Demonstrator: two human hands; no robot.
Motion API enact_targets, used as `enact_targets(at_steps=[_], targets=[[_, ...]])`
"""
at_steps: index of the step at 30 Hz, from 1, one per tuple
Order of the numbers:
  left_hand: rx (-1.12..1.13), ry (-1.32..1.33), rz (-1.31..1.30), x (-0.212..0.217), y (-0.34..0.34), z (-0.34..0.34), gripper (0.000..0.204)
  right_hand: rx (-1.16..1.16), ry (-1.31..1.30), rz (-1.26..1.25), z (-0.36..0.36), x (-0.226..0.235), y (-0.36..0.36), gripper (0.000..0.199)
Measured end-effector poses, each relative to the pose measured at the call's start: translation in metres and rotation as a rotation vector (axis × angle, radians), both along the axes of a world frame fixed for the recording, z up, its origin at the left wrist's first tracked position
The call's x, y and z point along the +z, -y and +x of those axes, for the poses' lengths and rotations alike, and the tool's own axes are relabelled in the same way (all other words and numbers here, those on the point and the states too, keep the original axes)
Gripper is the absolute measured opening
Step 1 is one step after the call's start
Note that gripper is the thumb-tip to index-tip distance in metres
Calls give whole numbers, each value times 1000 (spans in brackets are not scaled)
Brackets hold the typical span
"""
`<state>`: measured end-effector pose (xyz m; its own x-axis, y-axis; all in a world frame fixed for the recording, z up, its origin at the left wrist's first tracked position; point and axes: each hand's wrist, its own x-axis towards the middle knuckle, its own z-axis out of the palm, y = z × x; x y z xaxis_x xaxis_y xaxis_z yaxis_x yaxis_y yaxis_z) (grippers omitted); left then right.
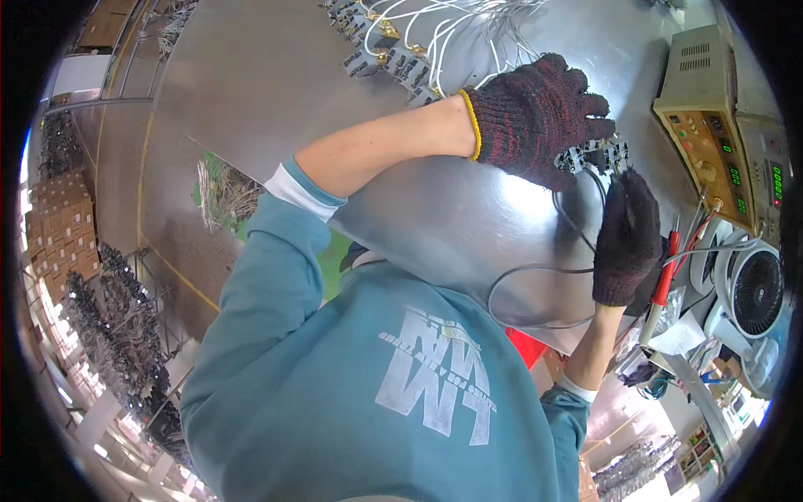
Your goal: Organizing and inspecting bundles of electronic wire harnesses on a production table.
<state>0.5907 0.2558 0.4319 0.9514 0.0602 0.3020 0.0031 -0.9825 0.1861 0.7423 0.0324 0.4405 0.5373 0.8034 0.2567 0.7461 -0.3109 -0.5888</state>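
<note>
My left hand [535, 121], in a dark red-black knitted glove with a yellow cuff, reaches over a metal-topped table [268, 84]. Its thumb and fingers are curved around a small silver-and-black metal block [592, 156], partly hidden by them. A thin dark cable [535, 268] runs from the block, loops over the table and passes by my right hand [627, 238]. That hand wears a dark glove too. Its fingers are pressed together at the block's right end; what they pinch is hidden.
Several similar metal blocks [406, 71] with white cables [443, 33] lie at the far side. On the right stand a beige instrument [694, 109] with green digits, a red-handled tool [667, 268] and a black round fan [755, 289]. Stacked cartons [58, 226] are at the left.
</note>
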Motion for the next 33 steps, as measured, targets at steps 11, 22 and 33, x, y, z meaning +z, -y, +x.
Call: enact_targets(at_steps=[11,22,33], targets=[[14,8,-3,4,2,-1,80,199,525,-138,5,11,2,28],[28,56,-109,4,2,4,113,91,272,48,-24,3,-27,29],[-2,188,-235,15,-7,10,91,218,440,-203,-9,33,-26,35]])
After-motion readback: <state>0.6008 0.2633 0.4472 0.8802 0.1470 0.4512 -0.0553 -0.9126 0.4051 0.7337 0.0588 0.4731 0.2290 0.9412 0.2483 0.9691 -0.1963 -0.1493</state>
